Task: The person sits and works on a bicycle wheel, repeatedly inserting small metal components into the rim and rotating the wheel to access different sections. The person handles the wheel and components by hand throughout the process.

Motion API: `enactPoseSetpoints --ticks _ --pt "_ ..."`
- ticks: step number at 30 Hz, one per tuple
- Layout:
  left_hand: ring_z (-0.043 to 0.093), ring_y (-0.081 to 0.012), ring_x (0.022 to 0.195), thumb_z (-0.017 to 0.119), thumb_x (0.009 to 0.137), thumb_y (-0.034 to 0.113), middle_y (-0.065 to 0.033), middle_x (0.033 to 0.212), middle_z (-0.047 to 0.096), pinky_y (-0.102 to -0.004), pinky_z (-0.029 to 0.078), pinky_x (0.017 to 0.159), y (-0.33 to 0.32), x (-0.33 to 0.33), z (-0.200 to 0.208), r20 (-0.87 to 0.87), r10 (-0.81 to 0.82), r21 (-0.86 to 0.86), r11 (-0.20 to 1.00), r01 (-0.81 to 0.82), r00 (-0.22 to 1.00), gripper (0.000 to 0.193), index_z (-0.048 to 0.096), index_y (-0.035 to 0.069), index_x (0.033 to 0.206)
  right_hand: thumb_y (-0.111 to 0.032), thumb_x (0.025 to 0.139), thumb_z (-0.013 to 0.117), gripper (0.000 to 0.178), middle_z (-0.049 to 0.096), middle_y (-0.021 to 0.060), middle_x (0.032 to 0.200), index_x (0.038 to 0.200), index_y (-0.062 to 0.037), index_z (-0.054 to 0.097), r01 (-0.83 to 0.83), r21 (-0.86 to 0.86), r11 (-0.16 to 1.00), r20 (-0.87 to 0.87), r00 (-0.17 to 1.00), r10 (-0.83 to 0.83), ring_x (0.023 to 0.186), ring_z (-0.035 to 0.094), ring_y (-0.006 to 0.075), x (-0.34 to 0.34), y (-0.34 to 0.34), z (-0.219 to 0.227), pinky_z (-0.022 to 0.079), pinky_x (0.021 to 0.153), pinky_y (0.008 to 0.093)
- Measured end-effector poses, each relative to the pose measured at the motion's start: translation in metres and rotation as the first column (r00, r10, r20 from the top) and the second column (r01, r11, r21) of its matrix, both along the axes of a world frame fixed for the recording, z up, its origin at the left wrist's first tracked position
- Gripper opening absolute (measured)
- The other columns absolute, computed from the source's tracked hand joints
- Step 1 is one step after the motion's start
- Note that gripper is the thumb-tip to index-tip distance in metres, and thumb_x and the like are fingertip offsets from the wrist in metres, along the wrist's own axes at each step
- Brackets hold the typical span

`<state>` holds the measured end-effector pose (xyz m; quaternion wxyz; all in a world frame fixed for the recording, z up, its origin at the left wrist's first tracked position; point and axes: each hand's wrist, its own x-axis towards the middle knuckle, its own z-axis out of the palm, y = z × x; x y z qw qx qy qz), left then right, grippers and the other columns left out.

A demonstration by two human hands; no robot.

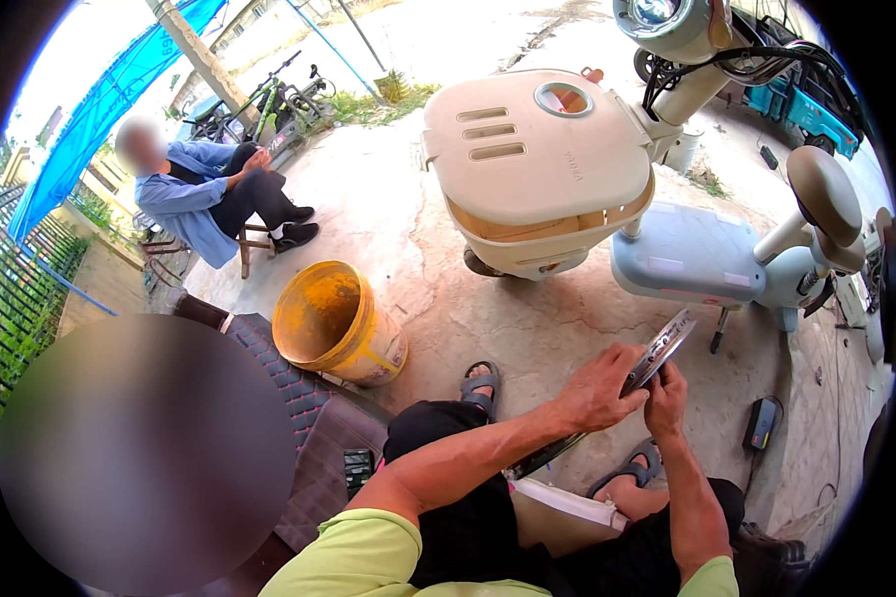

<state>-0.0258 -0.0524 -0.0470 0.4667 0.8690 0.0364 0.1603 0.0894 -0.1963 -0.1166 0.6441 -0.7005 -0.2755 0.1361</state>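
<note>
Though slender, a glossy silvery piece [666,344].

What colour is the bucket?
The bucket is yellow, with some brownish staining inside; the head view shows it best.

I noted a bucket [373,348] ahead and to my left, just past the padded seat [284,376] at my left side. Beyond the bucket, a person [184,204] sat on a stool [245,257], with bicycles [269,109] farther back. A scooter [687,254] stood ahead, toward my right, its basket [513,254] at the left end and its saddle [824,194] at the right. A small box [762,425] lay on the ground, right of my right foot [635,473]. My left foot [480,388] rested beyond my left knee.
</note>
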Motion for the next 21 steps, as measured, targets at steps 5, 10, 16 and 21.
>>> enactPoseSetpoints --ticks 5,10,16,21 --pt "0.055 -0.0431 0.120 0.071 0.085 0.020 -0.0225 0.129 0.055 -0.0483 0.046 0.103 -0.003 -0.003 0.004 0.021 -0.036 0.018 0.999 0.036 0.999 0.060 0.048 0.004 0.138 -0.005 0.099 0.056 0.015 0.069 0.0054 0.087 0.106 0.0010 0.068 0.016 0.009 1.000 0.024 1.000 -0.016 0.078 0.062 0.0124 -0.014 -0.005 0.010 0.052 0.072 0.0305" --pt "0.055 -0.0432 0.121 0.072 0.085 0.022 -0.0227 0.130 0.054 -0.0476 0.046 0.104 -0.002 -0.005 0.010 0.013 -0.034 0.018 0.999 0.034 0.999 0.062 0.048 0.003 0.140 -0.004 0.097 0.056 0.015 0.070 0.0106 0.085 0.103 0.0011 0.068 0.047 -0.095 0.994 0.192 0.981 -0.028 0.077 0.066 0.0189 -0.027 -0.011 0.012 0.052 0.073 0.0342" --pt "0.054 -0.0425 0.122 0.070 0.088 0.023 -0.0230 0.131 0.054 -0.0466 0.046 0.105 0.007 -0.002 0.003 0.030 -0.052 0.023 0.998 0.051 0.998 0.058 0.051 0.001 0.138 0.001 0.092 0.060 0.015 0.069 0.0168 0.089 0.105 0.0015 0.068 -0.048 -0.130 0.990 0.241 0.967 0.078 0.081 0.068 0.0265 -0.039 -0.010 0.032 0.052 0.073 0.0355" --pt "0.054 -0.0418 0.122 0.069 0.089 0.022 -0.0220 0.131 0.054 -0.0458 0.045 0.106 0.008 -0.003 0.010 -0.019 -0.045 0.025 0.999 0.046 0.999 0.057 0.051 0.002 0.139 0.002 0.091 0.061 0.018 0.069 0.0143 0.092 0.109 0.0019 0.065 -0.002 -0.187 0.982 0.210 0.977 0.042 0.083 0.067 0.0238 -0.026 -0.013 0.024 0.052 0.075 0.0340"
